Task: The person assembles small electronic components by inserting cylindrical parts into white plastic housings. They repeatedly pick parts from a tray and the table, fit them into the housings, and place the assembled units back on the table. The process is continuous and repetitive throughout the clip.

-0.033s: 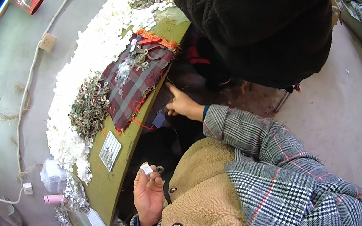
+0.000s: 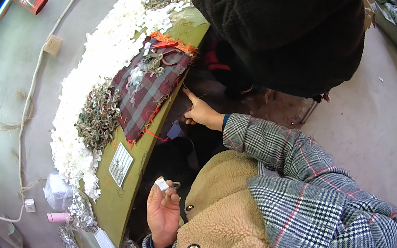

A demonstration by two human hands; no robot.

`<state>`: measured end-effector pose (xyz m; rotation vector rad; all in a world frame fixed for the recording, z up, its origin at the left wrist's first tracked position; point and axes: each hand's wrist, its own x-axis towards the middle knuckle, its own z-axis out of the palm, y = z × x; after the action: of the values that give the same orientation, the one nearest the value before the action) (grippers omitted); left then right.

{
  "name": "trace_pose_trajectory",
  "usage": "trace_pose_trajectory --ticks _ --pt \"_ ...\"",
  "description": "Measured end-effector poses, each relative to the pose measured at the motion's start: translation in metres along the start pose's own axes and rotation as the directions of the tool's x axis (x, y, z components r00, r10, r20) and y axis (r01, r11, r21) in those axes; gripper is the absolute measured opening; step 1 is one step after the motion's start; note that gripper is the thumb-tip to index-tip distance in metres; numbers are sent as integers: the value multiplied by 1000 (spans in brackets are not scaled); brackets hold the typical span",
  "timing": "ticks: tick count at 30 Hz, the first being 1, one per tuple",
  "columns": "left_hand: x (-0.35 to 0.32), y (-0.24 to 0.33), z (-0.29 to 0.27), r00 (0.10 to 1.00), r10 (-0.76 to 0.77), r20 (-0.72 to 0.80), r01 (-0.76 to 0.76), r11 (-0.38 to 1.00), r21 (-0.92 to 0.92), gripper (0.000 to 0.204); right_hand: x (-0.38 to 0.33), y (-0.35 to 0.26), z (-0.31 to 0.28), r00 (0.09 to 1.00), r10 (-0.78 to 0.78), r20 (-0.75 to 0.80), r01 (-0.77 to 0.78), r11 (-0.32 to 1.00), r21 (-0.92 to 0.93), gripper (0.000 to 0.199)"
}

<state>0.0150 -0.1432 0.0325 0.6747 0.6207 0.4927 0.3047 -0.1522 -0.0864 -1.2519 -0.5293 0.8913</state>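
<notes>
My left hand (image 2: 163, 217) is raised beside the near part of the long table, its fingertips closed on a small white piece (image 2: 162, 184). A grey-brown loop (image 2: 176, 185) shows next to those fingertips. My right hand (image 2: 205, 114) is just off the table's edge, below a checked cloth (image 2: 143, 93). One of its digits stretches toward the table while the other fingers curl inward, with a gap between. I see nothing gripped there. A small grey-blue card (image 2: 174, 130) is close to the curled fingers, beside a red thread from the cloth.
White pieces (image 2: 72, 91) heap along the table's (image 2: 106, 208) far side, with grey-brown loops (image 2: 98, 115) piled on them. A white tray (image 2: 121, 164) lies near my left hand. Red-handled scissors (image 2: 166, 44) rest on the cloth. A person in black (image 2: 291, 24) works at the upper right.
</notes>
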Motion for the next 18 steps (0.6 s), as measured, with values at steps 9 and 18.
trace_pose_trajectory --ticks 9,18 --pt "5 0 2 996 10 89 -7 1000 -29 25 -41 35 33 834 108 540 0 981 -196 21" --pt "24 25 -36 983 93 156 -80 993 -85 23 -54 -34 83 843 -48 535 104 992 -75 13"
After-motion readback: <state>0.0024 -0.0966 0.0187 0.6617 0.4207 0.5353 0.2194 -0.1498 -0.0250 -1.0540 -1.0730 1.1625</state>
